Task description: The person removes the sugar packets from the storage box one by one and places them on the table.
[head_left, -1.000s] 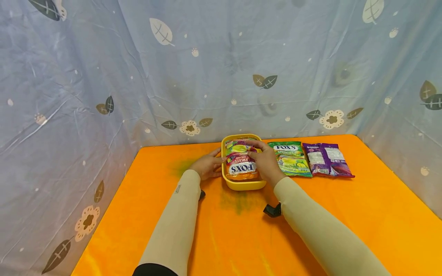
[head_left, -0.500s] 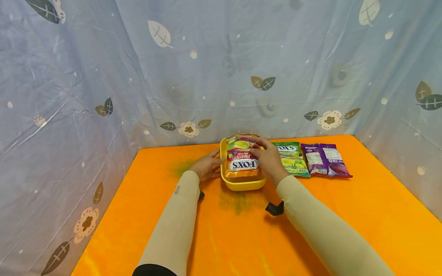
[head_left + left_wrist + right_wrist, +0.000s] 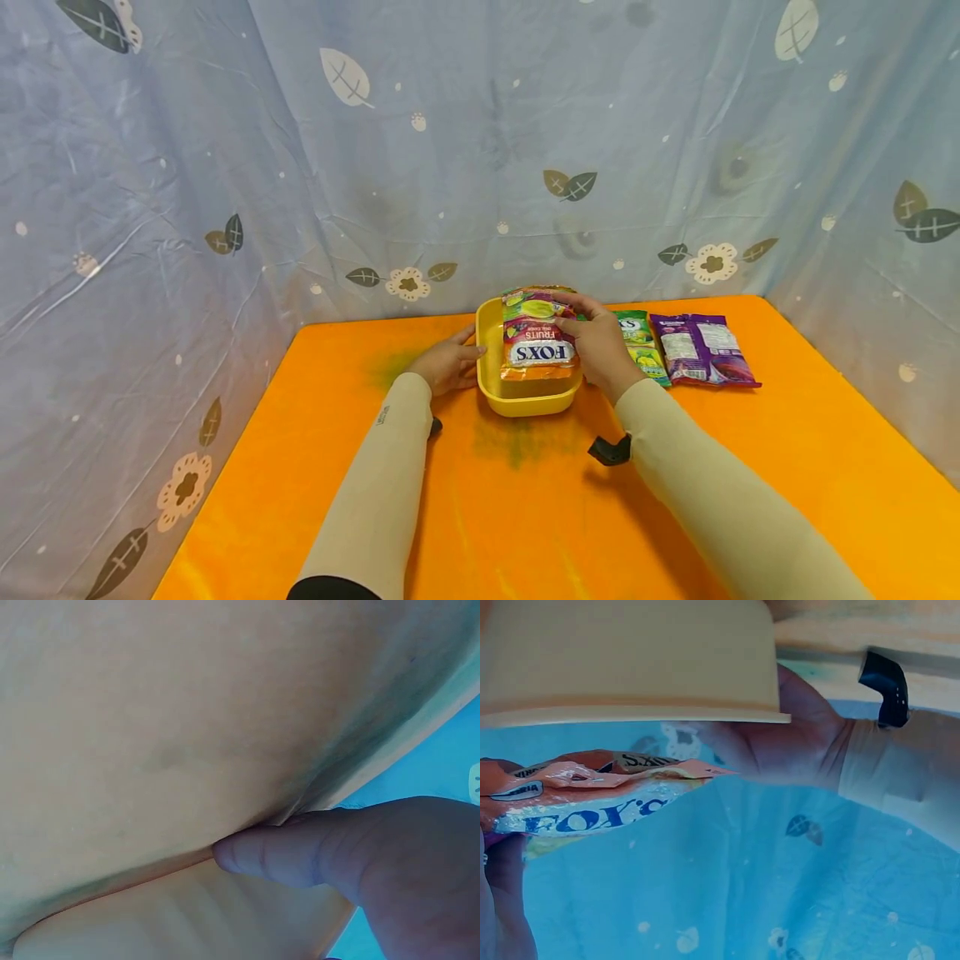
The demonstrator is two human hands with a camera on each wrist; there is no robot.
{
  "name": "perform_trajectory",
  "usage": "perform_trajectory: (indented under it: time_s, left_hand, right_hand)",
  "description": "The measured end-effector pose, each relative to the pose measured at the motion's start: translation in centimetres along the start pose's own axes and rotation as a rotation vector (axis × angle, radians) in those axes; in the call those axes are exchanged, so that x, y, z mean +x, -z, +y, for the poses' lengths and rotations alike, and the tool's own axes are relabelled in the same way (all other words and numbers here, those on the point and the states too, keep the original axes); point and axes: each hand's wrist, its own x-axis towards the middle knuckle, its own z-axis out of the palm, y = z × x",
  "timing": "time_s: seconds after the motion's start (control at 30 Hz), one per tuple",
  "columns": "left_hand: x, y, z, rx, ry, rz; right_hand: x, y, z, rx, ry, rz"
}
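A yellow plastic container stands toward the back of the orange table. My left hand holds its left side, and in the left wrist view the thumb lies over the rim. Above the container, my right hand grips a FOX'S Fruits candy bag by its right side, thumb on the printed face. The right wrist view shows the candy bag raised clear of the container's rim, with a second FOX'S print along its other side.
Right of the container lie a green FOX'S candy bag, partly hidden by my right hand, and a purple candy bag. A grey-blue leaf-print curtain stands close behind the orange table.
The right hand has lifted the FOX'S Fruits bag up out of the container and shifted it right, covering more of the green bag. The left hand has stayed at the container.
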Motion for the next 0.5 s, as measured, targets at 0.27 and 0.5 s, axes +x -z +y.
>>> perform_trajectory:
  time_s: [0.27, 0.5]
  left_hand:
    - [0.1, 0.1, -0.1, -0.007, -0.005, -0.003]
    - [0.1, 0.3, -0.2, 0.002, -0.012, -0.021]
  right_hand:
    - [-0.6, 2.2, -0.9, 0.087, -0.013, -0.016]
    - [-1.1, 4.4, -1.4, 0.101, -0.031, -0.007]
